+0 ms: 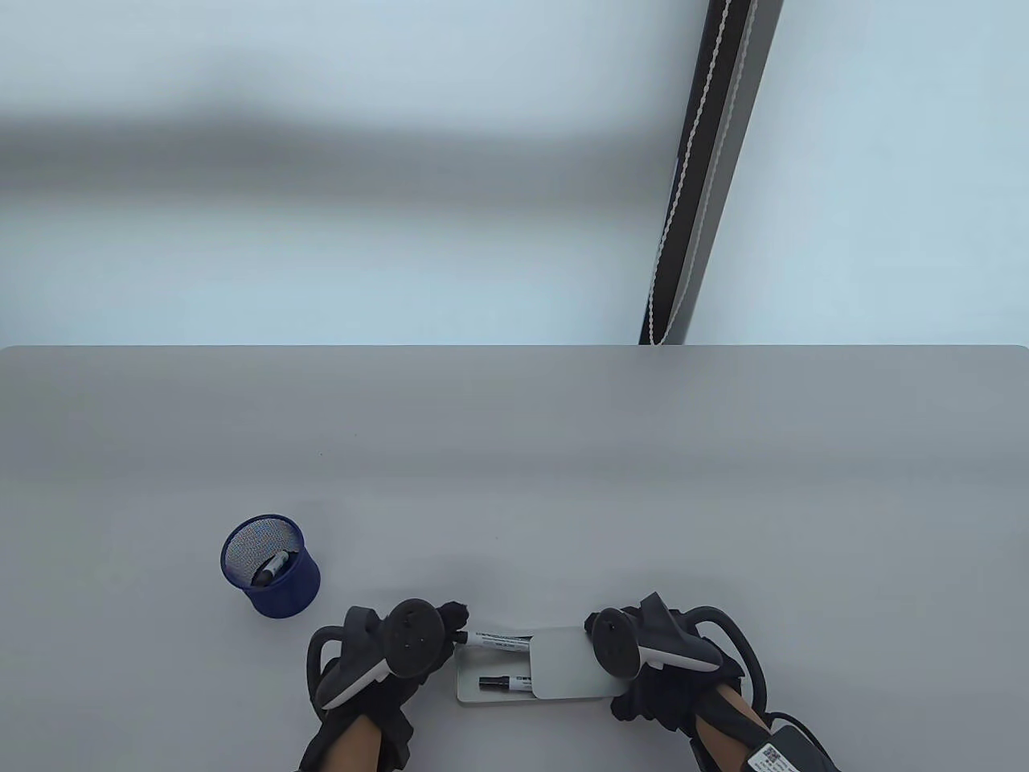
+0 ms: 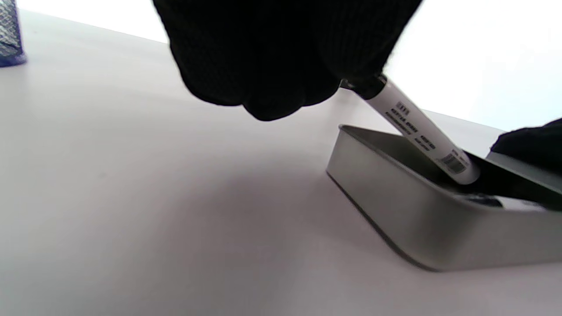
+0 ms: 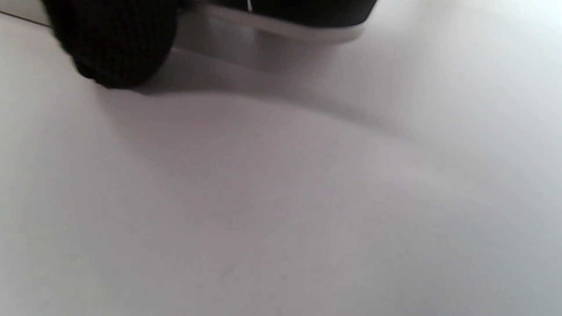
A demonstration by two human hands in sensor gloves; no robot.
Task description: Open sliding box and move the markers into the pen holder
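A silver sliding box (image 1: 482, 693) lies near the table's front edge, its lid (image 1: 571, 663) slid to the right. My left hand (image 1: 450, 629) pinches a white marker (image 1: 500, 641) by its black cap end. In the left wrist view that marker (image 2: 421, 131) slants up from the box (image 2: 417, 210) into my fingers (image 2: 281, 66). A second marker (image 1: 506, 683) lies in the open tray. My right hand (image 1: 643, 683) holds the box's right end; a gloved finger (image 3: 114, 44) sits beside the box wall (image 3: 246, 39). The blue mesh pen holder (image 1: 281, 587) stands to the left with one marker (image 1: 272, 567) inside.
The grey table (image 1: 563, 482) stretches away behind the box up to its far edge. A dark post with a twisted white cord (image 1: 699, 177) stands beyond the far edge at the right. The pen holder's base (image 2: 9, 39) shows at the left wrist view's top left.
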